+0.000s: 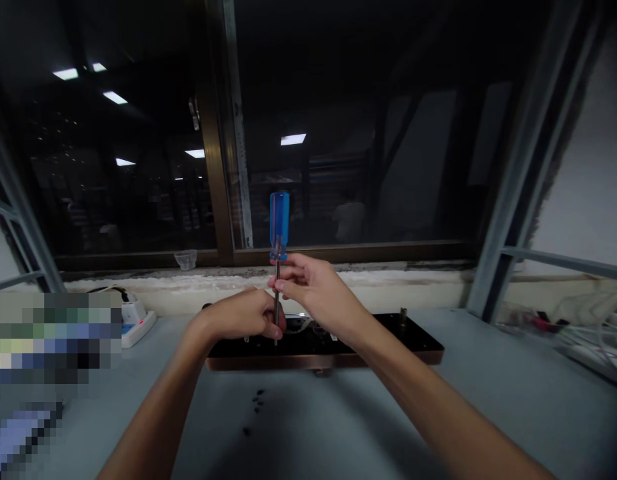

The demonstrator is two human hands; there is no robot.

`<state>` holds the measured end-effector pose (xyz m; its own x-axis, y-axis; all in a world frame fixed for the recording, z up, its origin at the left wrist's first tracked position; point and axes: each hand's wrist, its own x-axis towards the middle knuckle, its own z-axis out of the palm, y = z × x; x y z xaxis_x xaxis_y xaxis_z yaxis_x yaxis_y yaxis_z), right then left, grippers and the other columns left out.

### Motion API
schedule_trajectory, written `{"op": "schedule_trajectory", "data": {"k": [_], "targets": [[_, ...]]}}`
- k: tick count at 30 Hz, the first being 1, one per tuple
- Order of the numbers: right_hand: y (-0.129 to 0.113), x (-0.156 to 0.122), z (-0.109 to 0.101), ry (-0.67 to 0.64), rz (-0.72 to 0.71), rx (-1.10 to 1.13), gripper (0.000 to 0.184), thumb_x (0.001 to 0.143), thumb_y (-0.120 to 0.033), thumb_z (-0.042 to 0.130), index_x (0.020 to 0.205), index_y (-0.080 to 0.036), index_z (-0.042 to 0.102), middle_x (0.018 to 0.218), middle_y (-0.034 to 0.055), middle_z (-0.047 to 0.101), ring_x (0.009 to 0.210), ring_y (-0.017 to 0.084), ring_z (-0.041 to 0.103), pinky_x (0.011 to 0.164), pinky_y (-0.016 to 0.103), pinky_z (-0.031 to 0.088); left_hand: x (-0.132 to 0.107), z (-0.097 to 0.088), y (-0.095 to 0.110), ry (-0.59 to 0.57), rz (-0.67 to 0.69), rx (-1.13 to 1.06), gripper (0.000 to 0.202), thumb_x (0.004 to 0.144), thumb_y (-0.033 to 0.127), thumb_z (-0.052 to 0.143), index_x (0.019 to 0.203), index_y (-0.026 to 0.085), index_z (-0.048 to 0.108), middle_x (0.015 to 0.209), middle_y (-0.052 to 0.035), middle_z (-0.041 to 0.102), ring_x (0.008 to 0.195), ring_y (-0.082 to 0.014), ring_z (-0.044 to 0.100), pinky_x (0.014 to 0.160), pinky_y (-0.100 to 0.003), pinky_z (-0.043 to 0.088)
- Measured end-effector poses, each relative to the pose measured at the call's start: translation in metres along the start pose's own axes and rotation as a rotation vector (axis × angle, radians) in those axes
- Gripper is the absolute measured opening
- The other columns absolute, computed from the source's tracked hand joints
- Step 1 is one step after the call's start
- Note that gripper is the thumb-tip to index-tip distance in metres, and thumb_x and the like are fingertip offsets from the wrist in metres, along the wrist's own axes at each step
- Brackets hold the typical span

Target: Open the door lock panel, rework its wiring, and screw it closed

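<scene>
Screwdriver (pixel 279 220) first: a slim tool with a translucent blue plastic handle and a thin steel shaft. From my remote seat I see it standing upright at the middle of the view, with its tip down on a long dark metal plate with a copper-coloured edge (pixel 403 341). The plate lies flat on the pale grey tabletop (pixel 338 427), just near of the window sill (pixel 413 277).

The right hand (pixel 313 293) is closed in a fingertip pinch where the handle meets the shaft. The left hand (pixel 243 321) is curled shut lower down, with thumb and fingers round the shaft close to the plate.

I judge the screwdriver light and stiff. The smooth plastic handle could slip under a loose grip, and the thin shaft gives little to hold, so the handle's lower end looks the steadier place to take it. With so small a tip bearing on hard metal, it could skate sideways if it tilts.

A few small dark screws (pixel 257 399) lie loose on the tabletop near of the plate, and they look easy to scatter. A short brass stub (pixel 402 312) stands up at the plate's right end. To the left is a white power strip (pixel 138 323) with a red light. On the far sill, left of the screwdriver, sits a clear plastic cup (pixel 185 259). Tangled cables (pixel 588 327) lie at the far right.
</scene>
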<state>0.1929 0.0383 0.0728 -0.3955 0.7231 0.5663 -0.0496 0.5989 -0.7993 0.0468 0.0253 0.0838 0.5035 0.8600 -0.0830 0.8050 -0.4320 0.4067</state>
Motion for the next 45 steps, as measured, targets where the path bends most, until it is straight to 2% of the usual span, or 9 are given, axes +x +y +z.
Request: {"op": "schedule_trajectory", "data": {"k": [4, 8, 12, 21, 27, 34, 38, 42, 45], "targets": [[0.005, 0.001, 0.004, 0.130, -0.026, -0.071, 0.010, 0.069, -0.012, 0.057, 0.079, -0.014, 0.057, 0.068, 0.0000, 0.057, 0.062, 0.011, 0.054, 0.060, 0.025, 0.044, 0.000, 0.000, -0.002, 0.031, 0.014, 0.007, 0.019, 0.068, 0.030, 0.059, 0.077, 0.015, 0.064, 0.064, 0.0016, 0.060, 0.062, -0.0123, 0.052, 0.054, -0.021, 0.036], [0.008, -0.001, 0.008, 0.153, -0.039, -0.149, 0.011, 0.070, -0.016, 0.057, 0.081, -0.015, 0.059, 0.068, 0.0004, 0.059, 0.064, 0.012, 0.055, 0.060, 0.026, 0.044, 0.002, 0.001, -0.002, 0.078, 0.048, -0.008, 0.012, 0.068, 0.023, 0.057, 0.072, 0.013, 0.063, 0.067, 0.0005, 0.060, 0.064, -0.0126, 0.052, 0.057, -0.022, 0.037], [0.006, -0.001, 0.006, 0.073, -0.016, -0.220, 0.016, 0.072, -0.015, 0.056, 0.088, -0.014, 0.060, 0.069, 0.0008, 0.059, 0.064, 0.013, 0.056, 0.062, 0.027, 0.044, 0.002, 0.001, -0.002, 0.117, 0.071, -0.067, 0.009, 0.066, 0.020, 0.059, 0.072, 0.013, 0.061, 0.067, 0.0011, 0.059, 0.063, -0.0119, 0.052, 0.057, -0.021, 0.038], [0.002, -0.003, -0.006, -0.250, -0.044, 0.001, 0.027, 0.081, -0.010, 0.041, 0.106, -0.013, 0.052, 0.086, 0.0047, 0.061, 0.077, 0.012, 0.058, 0.076, 0.030, 0.045, -0.003, 0.000, -0.008, -0.046, -0.009, -0.135, 0.011, 0.066, 0.021, 0.057, 0.074, 0.016, 0.063, 0.068, 0.0020, 0.061, 0.067, -0.0121, 0.056, 0.060, -0.021, 0.040], [0.007, -0.001, -0.004, -0.127, -0.033, -0.062, 0.027, 0.078, -0.015, 0.049, 0.105, -0.014, 0.052, 0.080, 0.0014, 0.058, 0.073, 0.011, 0.055, 0.070, 0.027, 0.045, 0.001, 0.001, -0.002, 0.085, -0.016, 0.060, 0.019, 0.065, 0.033, 0.062, 0.058, 0.015, 0.057, 0.054, 0.0040, 0.052, 0.054, -0.0098, 0.047, 0.049, -0.021, 0.033], [0.003, -0.004, 0.002, 0.010, -0.082, -0.314, 0.004, 0.074, -0.019, 0.057, 0.075, -0.017, 0.055, 0.061, -0.0031, 0.054, 0.058, 0.010, 0.050, 0.056, 0.023, 0.038, 0.002, 0.002, -0.005, 0.014, -0.017, 0.041, 0.017, 0.065, 0.032, 0.061, 0.069, 0.016, 0.060, 0.064, 0.0024, 0.056, 0.060, -0.0114, 0.049, 0.051, -0.021, 0.034], [0.001, -0.007, 0.009, 0.157, -0.122, -0.524, 0.026, 0.070, -0.030, 0.063, 0.059, -0.019, 0.041, 0.053, -0.0052, 0.047, 0.050, 0.009, 0.041, 0.048, 0.022, 0.029, 0.001, 0.003, -0.004, -0.022, -0.013, 0.017, 0.014, 0.064, 0.027, 0.060, 0.068, 0.015, 0.056, 0.064, 0.0028, 0.052, 0.060, -0.0109, 0.047, 0.051, -0.021, 0.034], [0.008, -0.006, 0.011, 0.191, -0.086, -0.505, 0.028, 0.071, -0.037, 0.060, 0.062, -0.020, 0.041, 0.053, -0.0056, 0.044, 0.049, 0.009, 0.040, 0.047, 0.022, 0.028, 0.002, 0.003, -0.002, -0.021, -0.001, 0.002, 0.010, 0.065, 0.023, 0.058, 0.064, 0.015, 0.052, 0.059, 0.0043, 0.048, 0.056, -0.0097, 0.044, 0.049, -0.021, 0.033], [0.011, -0.004, 0.009, 0.081, -0.036, -0.317, 0.018, 0.076, -0.034, 0.054, 0.083, -0.018, 0.050, 0.065, -0.0031, 0.053, 0.052, 0.009, 0.048, 0.050, 0.022, 0.035, 0.003, 0.004, -0.003, 0.015, 0.046, -0.026, 0.006, 0.063, 0.018, 0.057, 0.067, 0.015, 0.055, 0.063, 0.0038, 0.051, 0.059, -0.0099, 0.047, 0.052, -0.020, 0.034]]}}
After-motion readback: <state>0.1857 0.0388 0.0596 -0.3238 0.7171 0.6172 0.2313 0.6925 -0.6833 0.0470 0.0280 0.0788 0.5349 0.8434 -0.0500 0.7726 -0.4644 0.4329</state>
